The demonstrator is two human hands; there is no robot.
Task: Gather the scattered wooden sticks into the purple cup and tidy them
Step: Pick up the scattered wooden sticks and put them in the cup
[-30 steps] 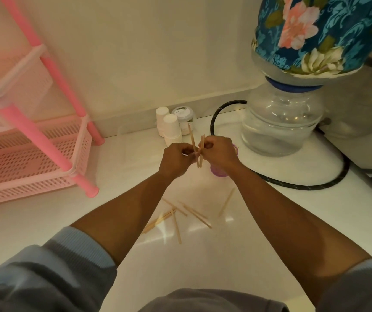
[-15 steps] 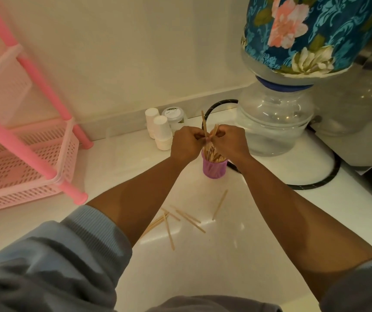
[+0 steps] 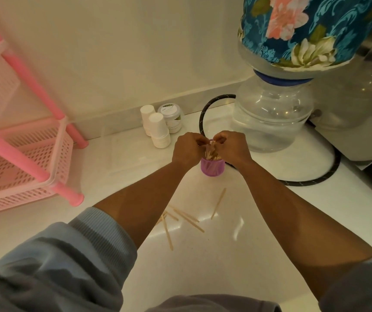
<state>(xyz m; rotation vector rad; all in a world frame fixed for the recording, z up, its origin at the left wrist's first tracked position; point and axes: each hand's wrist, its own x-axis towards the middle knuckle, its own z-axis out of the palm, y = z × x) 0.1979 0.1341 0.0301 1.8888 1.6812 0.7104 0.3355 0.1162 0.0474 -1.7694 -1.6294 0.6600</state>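
Purple cup stands upright on the white counter, holding a bundle of sticks. Your left hand and right hand pinch that bundle above the rim. Loose sticks lie scattered nearer you.

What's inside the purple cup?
Wooden sticks stand inside the purple cup, tips poking above its rim. Both hands, left and right, cover the upper ends, and the cup's wall hides their lower parts.
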